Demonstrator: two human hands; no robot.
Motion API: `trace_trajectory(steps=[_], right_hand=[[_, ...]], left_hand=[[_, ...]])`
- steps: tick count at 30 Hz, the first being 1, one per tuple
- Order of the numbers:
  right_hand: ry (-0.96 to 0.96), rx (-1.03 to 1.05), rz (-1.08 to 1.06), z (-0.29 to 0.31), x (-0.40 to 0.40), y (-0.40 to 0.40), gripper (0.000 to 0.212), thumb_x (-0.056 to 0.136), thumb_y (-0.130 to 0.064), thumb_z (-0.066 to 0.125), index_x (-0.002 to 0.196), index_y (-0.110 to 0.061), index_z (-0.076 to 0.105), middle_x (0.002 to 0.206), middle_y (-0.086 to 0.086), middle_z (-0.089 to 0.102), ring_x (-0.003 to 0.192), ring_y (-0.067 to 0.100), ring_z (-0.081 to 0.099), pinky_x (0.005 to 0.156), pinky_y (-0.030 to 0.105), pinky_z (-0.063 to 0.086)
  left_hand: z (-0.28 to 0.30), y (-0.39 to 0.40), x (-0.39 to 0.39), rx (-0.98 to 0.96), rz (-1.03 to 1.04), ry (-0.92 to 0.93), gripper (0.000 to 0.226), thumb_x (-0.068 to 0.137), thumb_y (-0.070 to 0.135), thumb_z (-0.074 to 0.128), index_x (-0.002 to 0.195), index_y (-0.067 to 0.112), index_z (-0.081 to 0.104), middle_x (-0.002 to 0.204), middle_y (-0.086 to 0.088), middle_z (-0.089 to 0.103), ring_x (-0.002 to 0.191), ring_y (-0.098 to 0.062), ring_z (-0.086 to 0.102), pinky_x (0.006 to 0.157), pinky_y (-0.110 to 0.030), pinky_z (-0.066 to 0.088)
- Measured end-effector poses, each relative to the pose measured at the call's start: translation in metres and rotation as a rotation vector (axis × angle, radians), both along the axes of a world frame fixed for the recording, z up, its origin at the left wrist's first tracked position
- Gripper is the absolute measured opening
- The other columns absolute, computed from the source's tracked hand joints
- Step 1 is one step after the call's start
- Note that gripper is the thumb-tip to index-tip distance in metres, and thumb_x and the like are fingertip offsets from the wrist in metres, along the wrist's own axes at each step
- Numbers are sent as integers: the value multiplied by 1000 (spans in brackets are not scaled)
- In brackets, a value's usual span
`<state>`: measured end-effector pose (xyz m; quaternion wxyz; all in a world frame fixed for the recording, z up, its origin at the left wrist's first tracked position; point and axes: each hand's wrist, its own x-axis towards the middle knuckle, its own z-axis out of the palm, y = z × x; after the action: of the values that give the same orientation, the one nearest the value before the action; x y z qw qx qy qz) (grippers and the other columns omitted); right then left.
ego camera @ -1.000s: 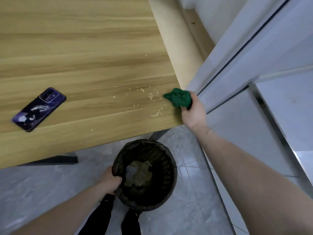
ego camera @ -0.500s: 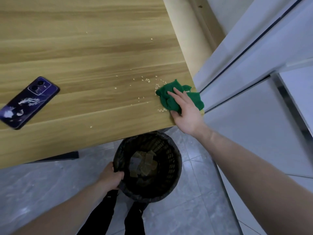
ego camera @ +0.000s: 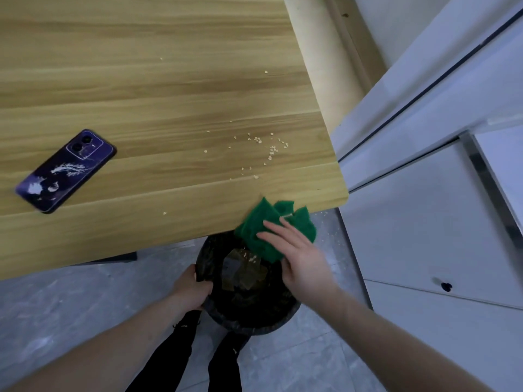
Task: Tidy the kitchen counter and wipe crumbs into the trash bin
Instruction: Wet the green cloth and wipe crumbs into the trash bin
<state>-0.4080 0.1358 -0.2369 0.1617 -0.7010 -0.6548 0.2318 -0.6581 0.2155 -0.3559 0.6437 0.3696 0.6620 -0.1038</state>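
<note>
Below the counter's near edge, the black trash bin (ego camera: 249, 312) holds flat yellowish scraps, the left hand (ego camera: 190, 288) gripping its rim. The right hand (ego camera: 300, 257), fingers straight on the green cloth (ego camera: 271, 227), has swept from the countertop to the edge above the bin. Crumbs (ego camera: 268, 148) remain on the wooden counter (ego camera: 141, 80) beside a purple phone (ego camera: 66, 169); the floor is grey tile.

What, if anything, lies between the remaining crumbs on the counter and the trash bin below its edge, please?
Nothing visible blocks them. The crumbs sit on bare wood near the counter corner, and the trash bin, gripped at its rim by the left hand, waits below the front edge. The phone lies far off to the left.
</note>
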Motion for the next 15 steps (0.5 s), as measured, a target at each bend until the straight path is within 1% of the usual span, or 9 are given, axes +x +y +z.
trace_trajectory(steps=[2,4,7,8,9,10,11,13,15], right_hand=[[69,-3,-27,3,-10,-16,82,78,17,50,146,-30,53,156,-17,42,148,10,35,118,32,39],[123,22,-81,8,-12,-24,83,78,17,49,146,-32,52,156,-21,40,143,4,41,109,27,47],[143,105,-127,23,-2,-12,85,77,19,48,147,-30,50,156,-21,40,139,2,46,91,12,49],[136,147,-131,27,5,-2,85,77,19,48,148,-28,50,157,-18,41,139,4,46,90,12,48],[126,192,-142,32,13,10,84,77,20,48,148,-26,50,157,-15,42,141,6,45,95,16,49],[112,235,-164,36,21,24,83,78,20,48,148,-25,50,157,-13,43,143,7,43,105,24,47],[94,269,-193,39,29,40,83,78,20,47,148,-24,49,157,-11,44,145,7,40,114,29,42],[52,302,-248,42,46,73,83,77,16,45,148,-26,48,156,-10,44,146,5,38,120,25,31],[6,295,-298,41,62,106,82,78,13,44,148,-29,45,157,-9,43,146,6,37,121,23,29]], left_hand=[[-1,1,-3,-7,1,-12,47,84,14,70,124,28,50,112,-8,64,95,-34,69,72,-48,65],[-1,2,-5,-12,-6,-25,45,86,19,72,122,30,49,114,-8,64,97,-34,69,76,-51,64],[0,3,-7,-9,-2,-32,42,85,20,71,120,30,49,113,-8,65,96,-34,70,78,-52,63],[1,4,-8,-7,-1,-34,43,85,19,71,120,30,49,112,-8,64,96,-33,69,79,-52,63],[1,3,-9,-7,0,-37,44,84,19,70,121,29,49,113,-9,64,96,-33,69,78,-52,63],[1,3,-9,-8,0,-38,45,83,19,69,122,29,49,113,-10,64,96,-33,69,78,-51,64],[1,3,-10,-10,-1,-40,45,83,18,69,122,29,49,112,-11,64,96,-34,69,78,-51,64],[1,3,-11,-16,4,-43,43,82,15,68,119,29,50,112,-11,65,96,-34,69,77,-51,64],[0,2,-11,-21,20,-50,41,82,12,67,115,30,51,111,-13,64,95,-34,69,77,-52,64]])
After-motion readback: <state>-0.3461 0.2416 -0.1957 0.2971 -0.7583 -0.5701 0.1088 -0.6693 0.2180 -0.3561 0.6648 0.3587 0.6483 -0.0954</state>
